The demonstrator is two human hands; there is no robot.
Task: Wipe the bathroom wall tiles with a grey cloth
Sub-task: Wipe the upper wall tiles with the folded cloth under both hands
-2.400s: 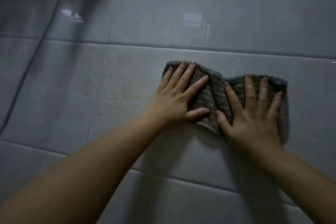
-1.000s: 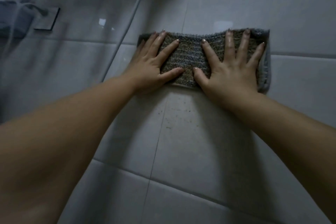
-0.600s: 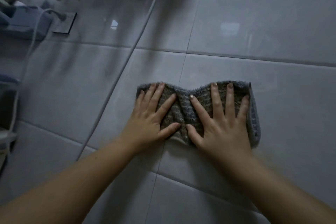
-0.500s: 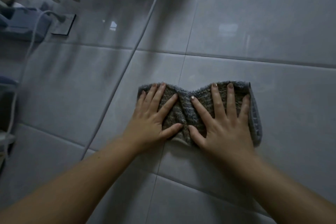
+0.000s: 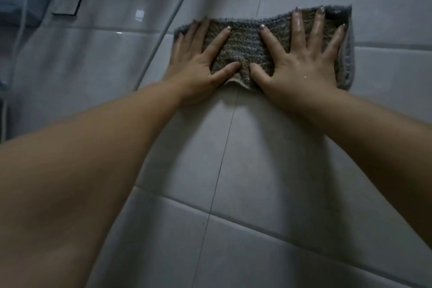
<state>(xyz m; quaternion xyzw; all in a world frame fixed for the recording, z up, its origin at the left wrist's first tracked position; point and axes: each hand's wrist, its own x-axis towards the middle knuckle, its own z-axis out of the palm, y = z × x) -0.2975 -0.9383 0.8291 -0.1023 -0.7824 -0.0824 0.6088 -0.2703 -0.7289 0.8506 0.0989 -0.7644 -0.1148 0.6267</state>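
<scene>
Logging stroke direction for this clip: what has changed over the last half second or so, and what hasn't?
The left hand and right hand have slid the grey cloth up the wall tiles: it lay below the horizontal grout line and now straddles it. Nothing was gripped or released. Both hands still press flat, fingers spread, thumbs nearly meeting.

1. Grey cloth point(image 5: 243, 42): coarse, nubbly terry weave, matt, with a smoother hemmed edge at 3 o'clock.
2. Wall tiles point(image 5: 268, 159): smooth glazed ceramic, glossy, reflecting light at 11 o'clock.
3. Hose point(image 5: 177, 4): smooth, pale, looks plastic.
</scene>
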